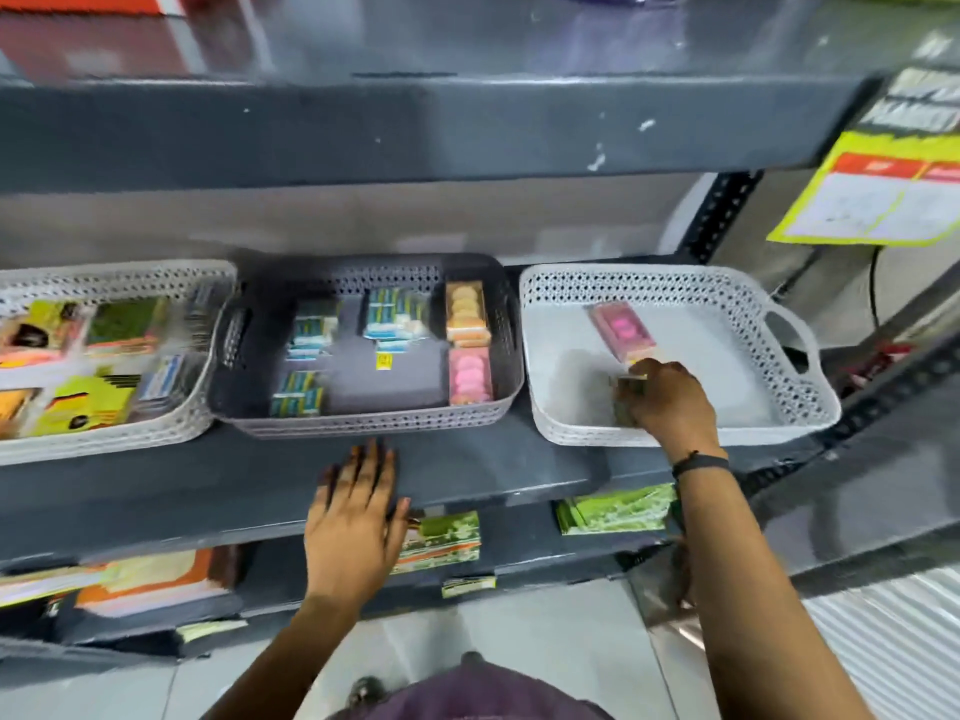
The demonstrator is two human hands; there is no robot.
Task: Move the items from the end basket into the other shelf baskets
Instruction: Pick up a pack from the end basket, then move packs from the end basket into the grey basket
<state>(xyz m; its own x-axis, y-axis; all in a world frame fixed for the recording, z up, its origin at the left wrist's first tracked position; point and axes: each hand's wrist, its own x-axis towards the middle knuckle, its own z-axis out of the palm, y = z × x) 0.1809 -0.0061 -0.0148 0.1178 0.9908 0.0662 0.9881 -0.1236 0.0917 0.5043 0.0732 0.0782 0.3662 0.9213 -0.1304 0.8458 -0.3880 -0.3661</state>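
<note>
Three baskets stand in a row on a grey shelf. The white end basket (675,283) on the right holds a pink pack (622,331) near its back. My right hand (670,400) reaches into this basket and is closed on a small greenish pack (623,402) near the front wall. The dark grey middle basket (363,275) holds several blue-green packs, an orange pack (466,310) and a pink pack (470,375). The white left basket (104,280) is full of yellow and green boxes. My left hand (358,517) lies flat and open on the shelf's front edge.
An upper grey shelf (415,127) overhangs the baskets. A lower shelf carries green packs (615,509) and orange books (156,579). A yellow and red poster (872,194) hangs at the right beside a perforated upright. Tiled floor lies below.
</note>
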